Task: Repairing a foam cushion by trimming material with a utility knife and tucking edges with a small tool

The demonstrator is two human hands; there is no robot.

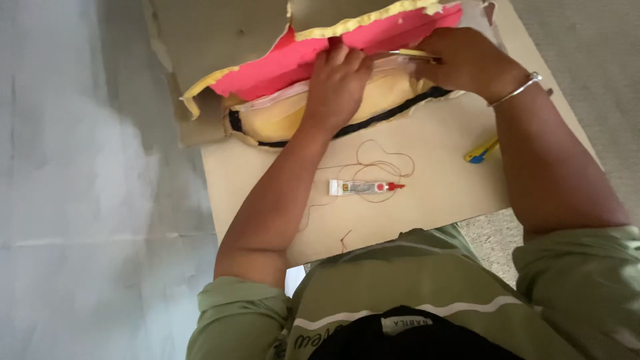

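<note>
My left hand (339,81) presses down on a yellow padded piece with a black edge (280,117), at the lower edge of a pink sheet (280,67). My right hand (467,61), with a silver bangle at the wrist, pinches a thin pale strip (408,55) against the same pink sheet. The pink sheet has a torn yellow border and lies under a flap of brown cardboard (213,33). All of it rests on a tan board (427,193) on the floor.
A small white glue tube with a red cap (365,187) lies on the board amid a loose brown thread (383,157). A yellow and blue tool (481,152) lies by my right forearm. Grey floor lies to the left, carpet to the right.
</note>
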